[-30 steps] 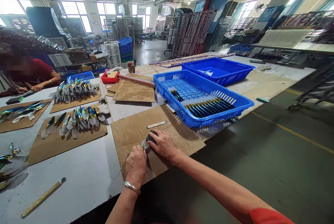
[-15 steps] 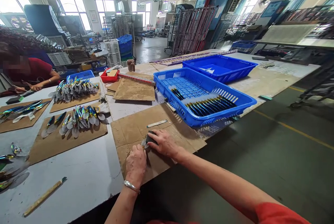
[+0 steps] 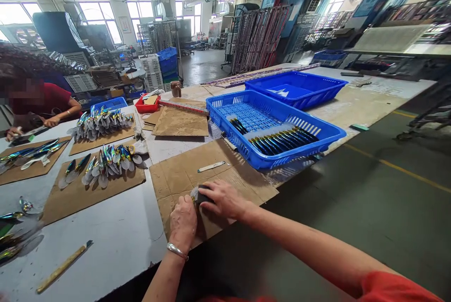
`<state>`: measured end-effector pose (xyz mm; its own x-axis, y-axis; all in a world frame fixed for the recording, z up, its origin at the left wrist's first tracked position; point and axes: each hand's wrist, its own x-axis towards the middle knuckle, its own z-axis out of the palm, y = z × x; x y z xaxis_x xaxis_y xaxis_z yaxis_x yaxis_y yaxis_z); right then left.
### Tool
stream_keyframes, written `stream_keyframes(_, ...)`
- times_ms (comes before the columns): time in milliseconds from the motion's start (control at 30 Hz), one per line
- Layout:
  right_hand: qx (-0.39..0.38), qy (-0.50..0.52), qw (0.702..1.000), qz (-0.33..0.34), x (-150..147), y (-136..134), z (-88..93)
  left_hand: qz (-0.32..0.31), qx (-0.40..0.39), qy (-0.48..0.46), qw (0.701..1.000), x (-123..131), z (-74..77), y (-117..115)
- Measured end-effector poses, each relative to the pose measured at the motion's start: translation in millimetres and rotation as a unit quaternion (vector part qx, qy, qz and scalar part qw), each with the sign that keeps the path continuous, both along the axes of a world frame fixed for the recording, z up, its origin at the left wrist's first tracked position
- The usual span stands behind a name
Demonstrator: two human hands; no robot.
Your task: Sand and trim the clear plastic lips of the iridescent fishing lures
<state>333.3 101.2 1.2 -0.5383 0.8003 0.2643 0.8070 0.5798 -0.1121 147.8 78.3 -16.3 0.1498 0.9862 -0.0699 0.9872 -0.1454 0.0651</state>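
My left hand (image 3: pixel 183 221) is closed, with its fingers pinched on a fishing lure (image 3: pixel 194 193), of which only the clear rounded lip and a glint of gold show. Close on its right, my right hand (image 3: pixel 225 201) grips a black rectangular block (image 3: pixel 204 195) held against the lure's lip. Both hands rest low over a brown cardboard sheet (image 3: pixel 176 175) at the table's front edge. Beyond them on the cardboard lies a flat pale strip with a dark tip (image 3: pixel 211 166).
A blue basket (image 3: pixel 253 158) holds a row of dark lures; behind it stands another blue tray (image 3: pixel 327 95). Lures with clear lips (image 3: pixel 109 163) lie on cardboard at left. A wooden-handled tool (image 3: pixel 63 267) is nearer. A co-worker (image 3: pixel 52 104) sits far left.
My right hand and the black block have shifted slightly, the block sitting a little lower against the lip. My left hand stays in place. At far left, the co-worker's hands have moved apart.
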Motion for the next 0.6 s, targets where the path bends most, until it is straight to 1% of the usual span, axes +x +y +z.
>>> stream_keyframes(67,0.003,-0.013,0.999,-0.039,5.2,6.5,7.0,0.001,0.001,0.002,1.0,0.0,0.3,0.5)
stream_keyframes(133,0.016,0.003,0.999,-0.05,4.9,11.0,7.4,0.0,-0.004,0.0,1.0,-0.6,0.4,0.8)
stream_keyframes(200,0.03,0.034,0.999,-0.029,-1.0,8.9,0.1,0.001,-0.009,-0.003,1.0,-1.6,0.0,1.0)
stream_keyframes(300,0.046,0.066,0.997,0.011,-9.1,-5.9,-14.7,0.001,-0.01,-0.003,1.0,-3.2,-1.7,1.2)
stream_keyframes(400,0.052,0.056,0.994,0.074,-1.9,-21.5,-19.1,-0.002,-0.005,0.002,1.0,-3.7,-2.9,1.4)
stream_keyframes(433,0.056,0.048,0.994,0.077,4.4,-24.3,-18.1,-0.005,-0.001,0.006,1.0,-3.7,-2.6,1.4)
stream_keyframes(500,0.07,0.043,0.996,0.043,20.2,-25.7,-15.2,-0.005,0.003,0.016,1.0,-4.0,-0.3,1.3)
stream_keyframes(600,0.091,0.064,0.994,-0.017,43.9,-22.1,-15.2,-0.009,-0.008,0.011,1.0,-7.0,7.7,1.5)
